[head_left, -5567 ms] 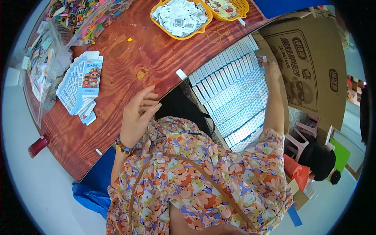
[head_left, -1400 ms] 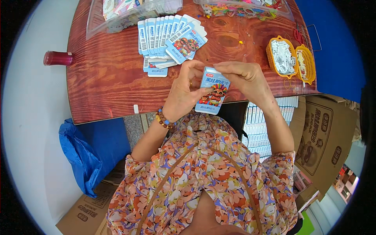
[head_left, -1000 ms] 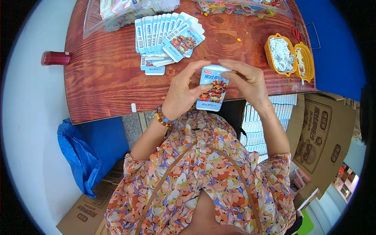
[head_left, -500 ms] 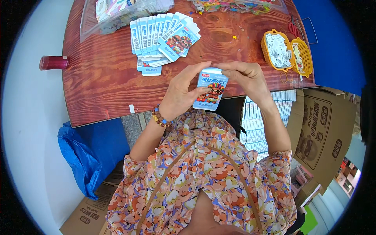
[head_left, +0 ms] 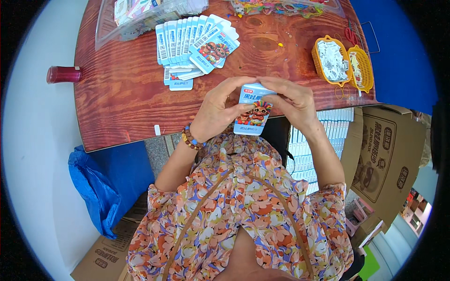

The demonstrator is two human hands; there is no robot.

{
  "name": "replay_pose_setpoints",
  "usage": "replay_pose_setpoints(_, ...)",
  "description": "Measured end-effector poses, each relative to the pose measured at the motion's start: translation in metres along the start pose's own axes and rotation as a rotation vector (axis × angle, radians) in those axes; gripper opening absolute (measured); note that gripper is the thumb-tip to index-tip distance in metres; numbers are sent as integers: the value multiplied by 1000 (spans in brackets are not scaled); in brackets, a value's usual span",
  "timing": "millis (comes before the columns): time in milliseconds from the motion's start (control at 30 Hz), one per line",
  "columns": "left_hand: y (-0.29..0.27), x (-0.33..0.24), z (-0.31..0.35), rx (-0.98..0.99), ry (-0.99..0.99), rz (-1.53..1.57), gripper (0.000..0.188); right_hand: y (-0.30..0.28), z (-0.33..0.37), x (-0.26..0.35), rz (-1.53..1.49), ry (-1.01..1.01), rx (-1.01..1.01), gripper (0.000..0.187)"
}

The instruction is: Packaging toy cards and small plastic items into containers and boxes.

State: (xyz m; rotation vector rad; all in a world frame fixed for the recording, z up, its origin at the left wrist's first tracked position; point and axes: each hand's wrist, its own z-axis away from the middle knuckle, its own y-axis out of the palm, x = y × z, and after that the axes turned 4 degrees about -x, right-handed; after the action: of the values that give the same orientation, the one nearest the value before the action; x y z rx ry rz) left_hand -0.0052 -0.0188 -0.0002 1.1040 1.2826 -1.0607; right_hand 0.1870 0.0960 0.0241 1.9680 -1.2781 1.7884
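A small light-blue printed box (head_left: pixel 250 127) with cartoon figures on its front is held upright between both hands, just off the table's near edge. My left hand (head_left: pixel 219 110) grips it from the left, thumb across the front and fingers behind the top. On the other side my right hand (head_left: pixel 294 100) closes on the upper right part, its thumb lying on the front face. The fingers behind the box are partly hidden. Beyond the hands a fanned pile of flat blue boxes (head_left: pixel 201 44) lies on the table, one printed front on top.
On the reddish wooden table (head_left: pixel 126 100) stand clear plastic bins (head_left: pixel 164 14) of packets and colourful items (head_left: pixel 281 7). Yellow baskets (head_left: pixel 323 72) with small white packets and red scissors (head_left: pixel 350 35) are at right. A dark-red jar (head_left: pixel 64 75) lies at the left edge. Cartons (head_left: pixel 382 154) and stacked boxes (head_left: pixel 302 150) sit below.
My right thumb has moved down from the box's top edge onto its front face. The box has shifted slightly down and to the right. The pile has not moved.
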Motion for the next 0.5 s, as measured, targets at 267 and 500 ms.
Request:
replay_pose_setpoints(267,7,6,2,-37,-126,161,39,1,-5,-15,-65,8,75,28)
replay_pose_setpoints(500,2,20,1,-24,-98,129,33,-1,-1,-17,2,107,108,22)
